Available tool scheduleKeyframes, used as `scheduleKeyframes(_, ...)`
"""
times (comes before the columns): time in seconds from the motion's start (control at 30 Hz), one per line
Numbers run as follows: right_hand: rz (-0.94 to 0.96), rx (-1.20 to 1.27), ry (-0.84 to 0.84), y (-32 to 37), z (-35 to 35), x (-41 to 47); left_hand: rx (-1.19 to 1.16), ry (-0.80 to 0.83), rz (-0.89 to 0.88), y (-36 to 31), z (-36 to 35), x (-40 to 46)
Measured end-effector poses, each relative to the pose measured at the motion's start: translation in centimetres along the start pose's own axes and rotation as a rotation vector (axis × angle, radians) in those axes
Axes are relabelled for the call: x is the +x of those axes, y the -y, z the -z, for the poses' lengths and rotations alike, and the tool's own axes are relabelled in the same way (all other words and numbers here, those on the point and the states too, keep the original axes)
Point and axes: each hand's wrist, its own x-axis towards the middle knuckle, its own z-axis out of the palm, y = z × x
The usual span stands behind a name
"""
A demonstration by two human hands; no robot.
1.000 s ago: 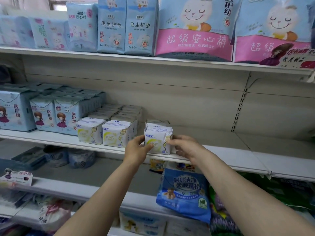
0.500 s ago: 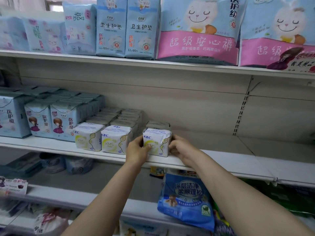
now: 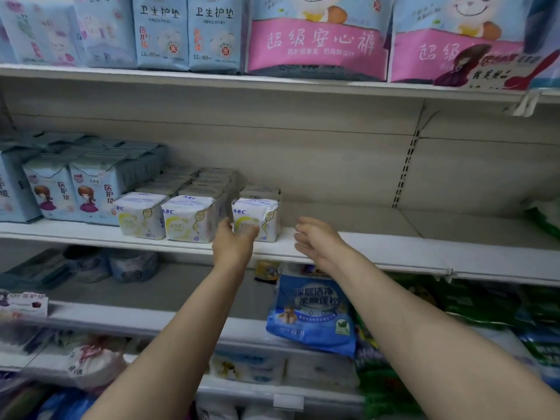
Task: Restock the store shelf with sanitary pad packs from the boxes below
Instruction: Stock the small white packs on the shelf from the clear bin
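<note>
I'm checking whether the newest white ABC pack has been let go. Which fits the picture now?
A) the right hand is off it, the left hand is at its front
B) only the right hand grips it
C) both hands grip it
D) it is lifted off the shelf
A: the right hand hangs open, apart from the white ABC pack, which stands on the middle shelf; the left hand is at its front lower corner.

Right of the front white ABC pack [image 3: 256, 219], your middle shelf [image 3: 378, 247] lies bare back to the rear panel. Left, two more white packs [image 3: 169, 218] and tall blue packs [image 3: 75, 189] block you.
</note>
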Motion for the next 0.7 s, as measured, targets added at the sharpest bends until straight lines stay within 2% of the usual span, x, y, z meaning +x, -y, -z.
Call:
scheduleKeyframes(0.2, -0.004, 0.025, -0.004, -0.2, 5.1, -6.1, -0.131, 0.025, 0.08, -0.7, -3.0, -7.3)
scheduleKeyframes(0.43, -0.05, 0.044, -0.047, -3.5, 14.3, -13.0, -0.273, 0.19, 0.301, 2.0, -9.6, -16.9)
scheduleKeyframes(0.53, -0.087, 0.058, -0.082, -6.2, 19.7, -16.3, -0.258, 0.259, 0.415, 3.8, -12.9, -22.2)
scheduleKeyframes(0.7, -0.209, 0.074, -0.154, -10.7, 28.6, -20.9, -0.213, 0.322, 0.49, 6.3, -18.1, -30.1)
